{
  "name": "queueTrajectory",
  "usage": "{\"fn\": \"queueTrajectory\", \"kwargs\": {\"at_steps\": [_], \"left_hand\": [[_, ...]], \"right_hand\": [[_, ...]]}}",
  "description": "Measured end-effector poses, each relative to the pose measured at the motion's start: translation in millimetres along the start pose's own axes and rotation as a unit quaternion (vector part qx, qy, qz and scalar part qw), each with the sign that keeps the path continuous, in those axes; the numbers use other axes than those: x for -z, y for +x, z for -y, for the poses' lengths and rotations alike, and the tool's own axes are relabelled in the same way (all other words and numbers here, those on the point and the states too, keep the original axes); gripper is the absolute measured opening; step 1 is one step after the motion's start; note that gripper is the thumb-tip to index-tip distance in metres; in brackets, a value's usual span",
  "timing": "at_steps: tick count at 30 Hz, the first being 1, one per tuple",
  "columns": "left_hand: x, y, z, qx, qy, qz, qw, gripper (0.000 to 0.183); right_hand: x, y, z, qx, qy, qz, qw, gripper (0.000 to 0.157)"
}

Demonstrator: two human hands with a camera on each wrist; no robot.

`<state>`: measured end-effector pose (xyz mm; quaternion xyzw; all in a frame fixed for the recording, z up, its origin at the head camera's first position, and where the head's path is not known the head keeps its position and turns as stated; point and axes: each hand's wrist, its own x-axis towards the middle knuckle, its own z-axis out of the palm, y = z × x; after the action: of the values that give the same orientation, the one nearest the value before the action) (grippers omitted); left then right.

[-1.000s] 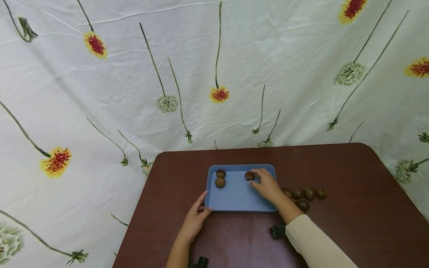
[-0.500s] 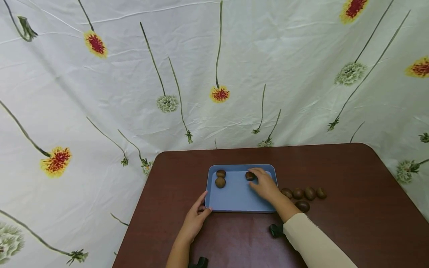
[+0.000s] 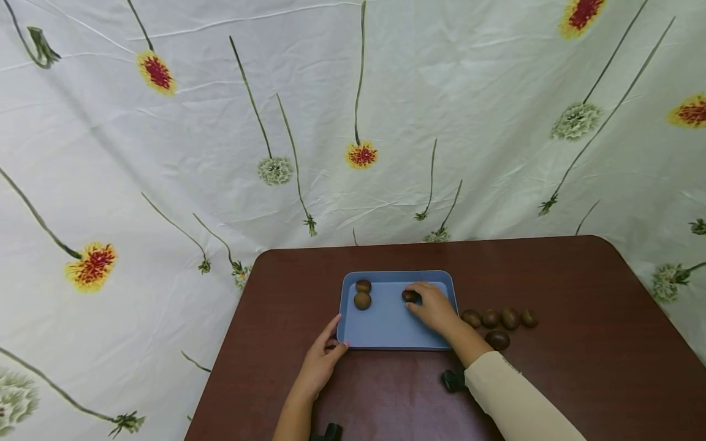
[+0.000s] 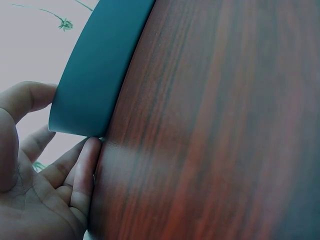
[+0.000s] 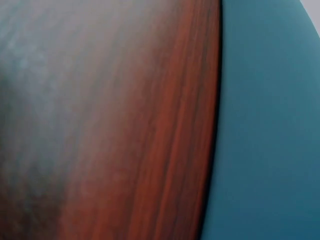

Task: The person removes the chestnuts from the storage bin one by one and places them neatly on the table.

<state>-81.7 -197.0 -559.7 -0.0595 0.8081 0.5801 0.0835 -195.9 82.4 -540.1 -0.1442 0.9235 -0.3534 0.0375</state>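
Note:
A shallow blue tray (image 3: 386,334) lies on the table. My left hand (image 3: 318,364) holds its near left corner, with the thumb at the front side and the fingers along the left side. In the left wrist view, fingers (image 4: 32,97) touch the tray wall (image 4: 97,70). Over the tray's right half, my right hand (image 3: 432,307) grips a small dark brown roundish fruit (image 3: 409,296) between thumb and fingers, partly covering it. Two brown round fruits (image 3: 362,300) sit together in the tray's left part. In the right wrist view only the tray wall (image 5: 270,130) and tabletop show.
Several more brown fruits (image 3: 510,318) lie on the table right of the tray, with a darker one (image 3: 497,340) in front of them. The reddish-brown table (image 3: 584,288) has rounded far corners. Behind it hangs a white flower-print cloth (image 3: 320,122).
My right hand has shifted slightly left and toward me, and the fruit between its fingers has come a little nearer. The left hand and tray have stayed put.

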Motion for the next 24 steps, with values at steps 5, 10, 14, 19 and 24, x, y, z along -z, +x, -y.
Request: {"fn": "queueTrajectory", "kwargs": {"at_steps": [5,10,14,19,24], "left_hand": [[0.3,-0.6,0.4,-0.001,0.001,-0.001,1.0,0.066],[0.2,-0.8,0.3,-0.001,-0.001,-0.005,1.0,0.066],[0.2,-0.7,-0.1,0.002,-0.005,-0.003,1.0,0.066],[0.0,-1.2,-0.9,0.004,-0.004,-0.002,1.0,0.066],[0.0,-1.2,-1.1,0.003,0.001,-0.005,1.0,0.065]], "right_hand": [[-2.4,-2.5,-1.5,0.002,-0.001,0.001,1.0,0.034],[-1.1,-6.4,-2.4,0.01,0.009,-0.007,1.0,0.029],[1.5,-11.6,-3.2,0.003,0.028,-0.011,1.0,0.028],[5.9,-20.6,-4.6,-0.019,0.052,-0.018,0.998,0.032],[14.3,-30.3,-3.3,-0.025,0.078,-0.04,0.996,0.034]]}}
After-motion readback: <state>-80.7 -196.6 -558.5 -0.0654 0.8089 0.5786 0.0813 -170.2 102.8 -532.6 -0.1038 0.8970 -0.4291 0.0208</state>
